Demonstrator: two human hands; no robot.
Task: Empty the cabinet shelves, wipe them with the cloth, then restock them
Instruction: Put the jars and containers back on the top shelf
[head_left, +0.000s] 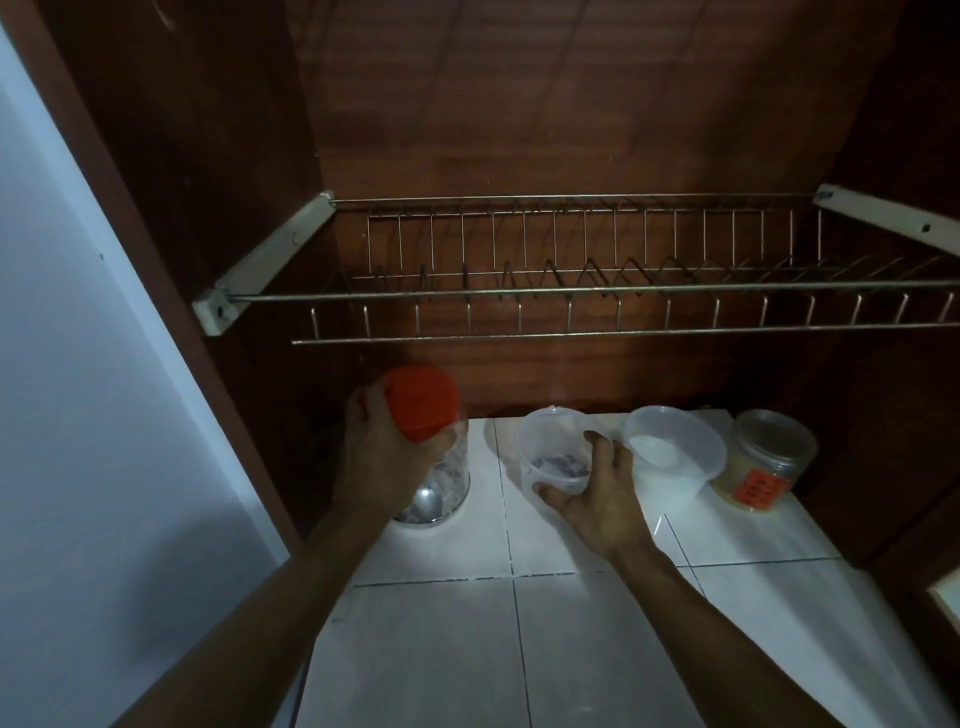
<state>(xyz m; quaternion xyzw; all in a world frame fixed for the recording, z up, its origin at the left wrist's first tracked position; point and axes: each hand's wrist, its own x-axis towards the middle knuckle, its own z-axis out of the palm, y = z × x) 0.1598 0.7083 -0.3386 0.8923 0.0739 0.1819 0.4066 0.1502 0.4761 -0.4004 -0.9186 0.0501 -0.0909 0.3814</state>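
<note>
My left hand (376, 457) grips a clear jar (447, 478) with an orange lid (423, 402), standing at the left of the white tiled shelf (571, 649). A metal spoon shows inside the jar. My right hand (597, 493) holds a small clear plastic tub (553, 452) with dark bits at its bottom, thumb under its near side and fingers over its rim. Right of it stands a lidded clear tub (675, 447) with white contents, then a clear jar with an orange label (763, 460).
A bare wire dish rack (571, 291) spans the cabinet above the shelf on two white brackets. Dark wooden cabinet walls close in on the left, back and right. An open white cabinet door (104, 415) stands at the left.
</note>
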